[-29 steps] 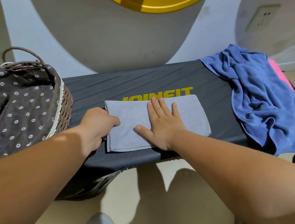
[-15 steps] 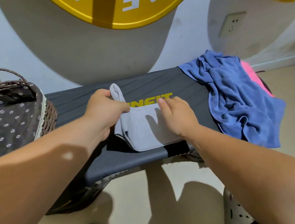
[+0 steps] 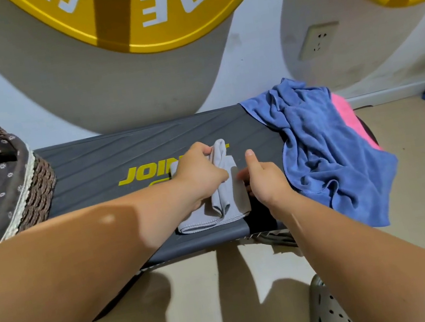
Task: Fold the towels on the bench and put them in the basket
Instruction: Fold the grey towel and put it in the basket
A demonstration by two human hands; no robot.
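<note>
Folding on the dark ribbed counter (image 3: 109,162), brown woven basket (image 3: 38,188) at its left end, crumpled blue towel (image 3: 322,147) at its right. Mid-counter lies the small grey towel (image 3: 230,206): left hand (image 3: 199,174) pinches its raised flap, right hand (image 3: 264,181) curls its fingers (image 3: 241,175) at the edge, grip unclear. Best lay that flap square, then press.

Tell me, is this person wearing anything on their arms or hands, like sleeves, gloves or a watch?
Nothing at all shows. The left arm and right arm are bare as far as the picture's edge, with no sleeve in view. The left hand and right hand have no glove, and no watch, band or ring shows on the parts in view.
</note>
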